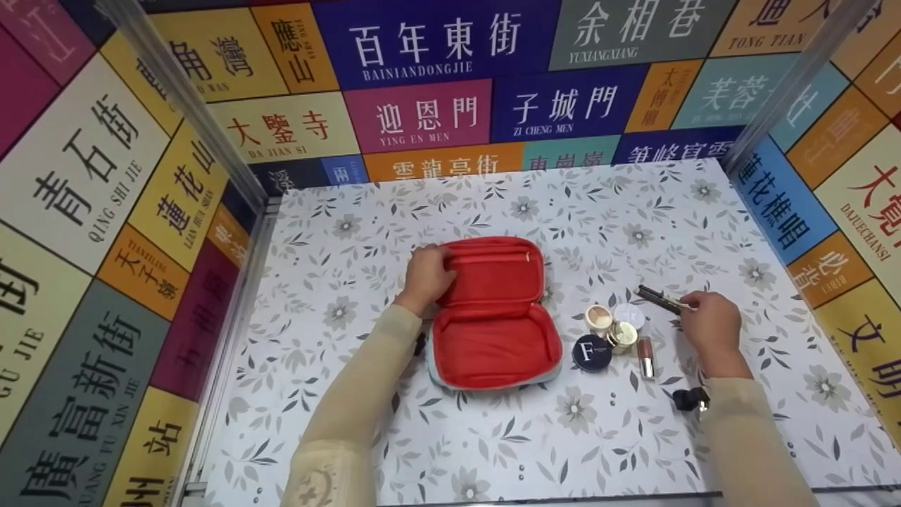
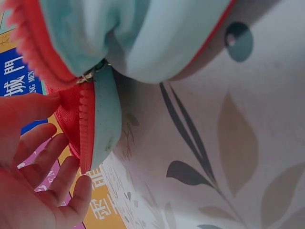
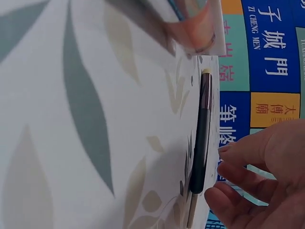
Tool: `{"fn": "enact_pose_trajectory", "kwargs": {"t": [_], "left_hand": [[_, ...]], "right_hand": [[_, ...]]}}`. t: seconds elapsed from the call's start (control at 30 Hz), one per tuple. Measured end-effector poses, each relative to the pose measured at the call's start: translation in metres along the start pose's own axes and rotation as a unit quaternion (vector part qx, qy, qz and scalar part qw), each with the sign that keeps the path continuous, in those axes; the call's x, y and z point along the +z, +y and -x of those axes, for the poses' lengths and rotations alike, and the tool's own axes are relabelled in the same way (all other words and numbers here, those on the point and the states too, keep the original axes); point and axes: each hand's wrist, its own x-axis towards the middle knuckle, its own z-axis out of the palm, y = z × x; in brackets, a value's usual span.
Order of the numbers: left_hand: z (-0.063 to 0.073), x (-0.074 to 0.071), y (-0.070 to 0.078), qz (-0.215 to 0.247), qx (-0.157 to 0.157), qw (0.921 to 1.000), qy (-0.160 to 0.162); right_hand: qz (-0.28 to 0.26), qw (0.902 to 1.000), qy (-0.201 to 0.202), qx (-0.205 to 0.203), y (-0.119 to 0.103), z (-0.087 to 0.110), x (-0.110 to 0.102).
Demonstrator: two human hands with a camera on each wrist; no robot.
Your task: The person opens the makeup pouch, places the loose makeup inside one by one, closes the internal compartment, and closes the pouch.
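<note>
A red-lined cosmetic bag (image 1: 496, 345) lies open on the table, its lid folded back; its outside is pale blue (image 2: 107, 119). My left hand (image 1: 426, 278) is at the left edge of the lid, thumb against the red lining (image 2: 69, 112) and fingers loosely bent along the zipper. On the right, dark slim makeup brushes or pencils (image 1: 659, 298) lie on the table. Beside them is my right hand (image 1: 712, 327), fingers relaxed. The right wrist view shows a gap between its fingertips and the dark brush-like stick (image 3: 201, 143).
Between bag and right hand sit a black compact marked F (image 1: 591, 353), a round pan of cream-coloured makeup (image 1: 598, 319), a gold-rimmed jar (image 1: 624, 335), a clear round piece (image 1: 630, 315) and a lip gloss tube (image 1: 645, 359). Sign-covered walls (image 1: 422, 116) enclose the flower-patterned table (image 1: 464, 436).
</note>
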Motion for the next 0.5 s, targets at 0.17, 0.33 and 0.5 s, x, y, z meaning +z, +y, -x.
{"fn": "enact_pose_trajectory", "kwargs": {"t": [0.17, 0.33, 0.5], "left_hand": [[-0.0005, 0.0008, 0.0009, -0.008, -0.002, 0.9999, -0.008], [-0.0009, 0.0013, 0.0014, -0.008, -0.011, 0.9995, -0.027], [-0.0022, 0.0009, 0.0017, -0.006, -0.008, 0.9991, -0.042]], "right_hand": [[0.002, 1.0, 0.002, -0.008, 0.0024, -0.0022, 0.0011], [0.003, 0.9999, -0.015, -0.004, 0.0048, -0.0052, 0.0027], [0.005, 0.9996, -0.029, -0.001, 0.0061, -0.0064, 0.0045]]}}
